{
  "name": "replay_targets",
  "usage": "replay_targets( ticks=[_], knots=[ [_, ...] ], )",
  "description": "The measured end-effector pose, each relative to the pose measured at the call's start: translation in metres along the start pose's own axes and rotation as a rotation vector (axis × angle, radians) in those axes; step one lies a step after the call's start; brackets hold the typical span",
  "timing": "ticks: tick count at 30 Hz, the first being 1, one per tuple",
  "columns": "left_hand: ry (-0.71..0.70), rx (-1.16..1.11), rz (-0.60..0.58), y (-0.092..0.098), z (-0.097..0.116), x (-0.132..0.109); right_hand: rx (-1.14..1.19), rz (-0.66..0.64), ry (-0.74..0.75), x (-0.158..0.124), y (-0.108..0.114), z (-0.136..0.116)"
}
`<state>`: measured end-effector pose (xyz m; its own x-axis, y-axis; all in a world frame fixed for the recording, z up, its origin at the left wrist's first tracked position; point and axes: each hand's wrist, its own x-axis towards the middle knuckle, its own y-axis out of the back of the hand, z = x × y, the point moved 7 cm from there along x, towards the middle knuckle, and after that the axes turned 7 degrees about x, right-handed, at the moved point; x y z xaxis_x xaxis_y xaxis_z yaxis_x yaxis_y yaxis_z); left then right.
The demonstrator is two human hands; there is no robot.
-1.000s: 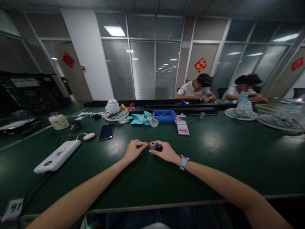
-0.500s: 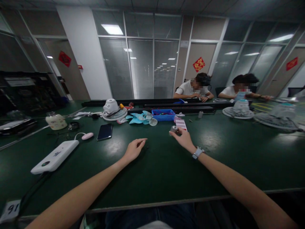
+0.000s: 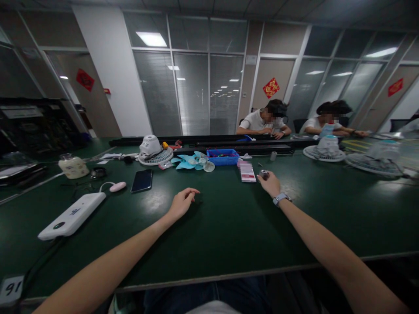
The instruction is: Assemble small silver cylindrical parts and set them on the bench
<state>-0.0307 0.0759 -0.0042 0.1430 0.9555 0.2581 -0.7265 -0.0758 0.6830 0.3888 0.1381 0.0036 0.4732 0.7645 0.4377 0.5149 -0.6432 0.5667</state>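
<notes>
My right hand (image 3: 271,184) is closed round a small silver-grey metal part (image 3: 263,174), over the table just right of a pink and white card (image 3: 247,172). My left hand (image 3: 183,203) hovers low over the green table (image 3: 209,235) with its fingers loosely apart, holding nothing. Beyond the hands stands a blue tray (image 3: 223,158) with small red and dark parts in it. Light-blue fan blades (image 3: 188,161) lie left of the tray, and a clear round piece (image 3: 208,166) is beside them.
A white fan head (image 3: 150,146), a black phone (image 3: 142,180), a white power bank (image 3: 73,216) and a jar (image 3: 72,167) stand left. More fan parts (image 3: 327,150) are at the right. Two persons sit across the table.
My right hand has moved right with the metal part, away from the card, which now shows more fully. The left hand has hardly moved.
</notes>
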Motion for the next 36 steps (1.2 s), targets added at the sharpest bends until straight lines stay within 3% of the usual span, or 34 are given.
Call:
replay_targets(
  ticks=[3,5,6,8,11,13,16,21,24,29,31,36],
  knots=[
    [0.008,-0.033,-0.004,-0.001,-0.003,0.002,0.017,0.182,0.177,-0.024,0.018,-0.043],
    [0.012,-0.049,-0.003,-0.001,-0.004,0.003,0.080,0.182,0.423,-0.057,0.020,-0.087],
    [0.014,-0.055,-0.002,-0.002,-0.005,0.003,0.120,0.096,0.549,-0.077,0.014,-0.110],
    [0.016,-0.062,-0.001,-0.002,-0.005,0.004,0.184,-0.233,0.756,-0.122,-0.010,-0.150],
    [0.018,-0.063,0.006,-0.002,-0.004,0.004,0.217,-0.646,0.928,-0.182,-0.043,-0.183],
    [0.016,-0.062,0.012,-0.002,-0.002,0.003,0.219,-0.778,0.963,-0.201,-0.056,-0.192],
    [0.008,-0.055,0.016,-0.002,0.000,0.002,0.217,-0.849,0.974,-0.207,-0.065,-0.195],
    [-0.003,-0.035,0.018,-0.003,0.000,0.002,0.265,-0.787,0.936,-0.195,-0.061,-0.194],
    [-0.008,-0.025,0.010,-0.003,0.000,0.001,0.286,-0.646,0.853,-0.164,-0.048,-0.179],
    [-0.011,-0.020,-0.006,-0.002,0.001,0.000,0.100,-0.152,0.633,-0.065,0.001,-0.114],
    [-0.009,-0.020,-0.005,-0.002,0.002,0.000,-0.008,-0.010,0.549,-0.032,0.018,-0.085],
    [-0.004,-0.013,-0.004,-0.001,0.003,-0.002,-0.142,0.070,0.441,0.002,0.027,-0.045]
  ],
)
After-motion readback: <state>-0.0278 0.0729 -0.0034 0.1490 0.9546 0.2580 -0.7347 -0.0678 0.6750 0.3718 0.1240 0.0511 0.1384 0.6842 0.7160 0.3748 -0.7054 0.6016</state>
